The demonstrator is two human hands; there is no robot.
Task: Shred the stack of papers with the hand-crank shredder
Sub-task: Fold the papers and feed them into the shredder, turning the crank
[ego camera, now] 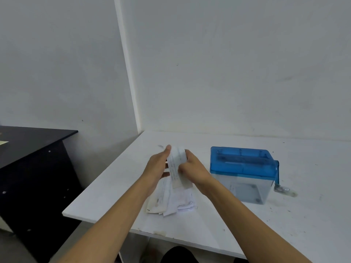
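Note:
A narrow folded paper slip [177, 165] is held upright above the table between both hands. My left hand [158, 165] grips its left edge, thumb up along the paper. My right hand [191, 168] pinches its right side with curled fingers. Below them a loose stack of papers [169, 201] lies on the white table [247, 234]. The hand-crank shredder [243, 173], with a blue lid and a clear bin, stands to the right of my hands. Its blue crank [278, 178] hangs down on the right side.
A dark desk [32, 147] stands to the left, lower than the white table and apart from it. White walls meet in a corner just behind the table. Small scraps and specks dot the tabletop at the right. A dark shape [178, 255] shows below the front edge.

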